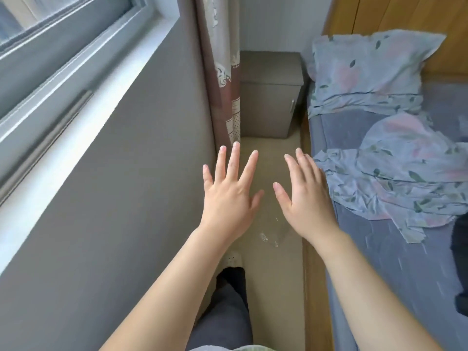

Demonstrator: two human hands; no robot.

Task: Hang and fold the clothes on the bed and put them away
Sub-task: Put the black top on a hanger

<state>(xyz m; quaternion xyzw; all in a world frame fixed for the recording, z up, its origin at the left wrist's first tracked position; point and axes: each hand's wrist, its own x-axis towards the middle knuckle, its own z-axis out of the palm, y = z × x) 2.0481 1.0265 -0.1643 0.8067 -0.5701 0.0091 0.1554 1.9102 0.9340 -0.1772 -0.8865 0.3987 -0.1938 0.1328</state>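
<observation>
Both my hands are stretched out in front of me over the narrow floor strip between the wall and the bed. My left hand [229, 188] has its fingers spread straight and holds nothing. My right hand [305, 193] is flat too, empty, close to the bed's edge. The bed [395, 262] with a blue-grey sheet runs along the right. A crumpled floral light-blue cloth [395, 178] lies on it, just right of my right hand. A dark garment [459, 262] shows at the right edge, mostly cut off.
A floral pillow [367, 64] leans on the wooden headboard [395, 13]. A grey bedside cabinet [271, 97] blocks the far end of the aisle. A brown patterned curtain [222, 72] hangs left of it. The grey wall and window sill [76, 110] fill the left.
</observation>
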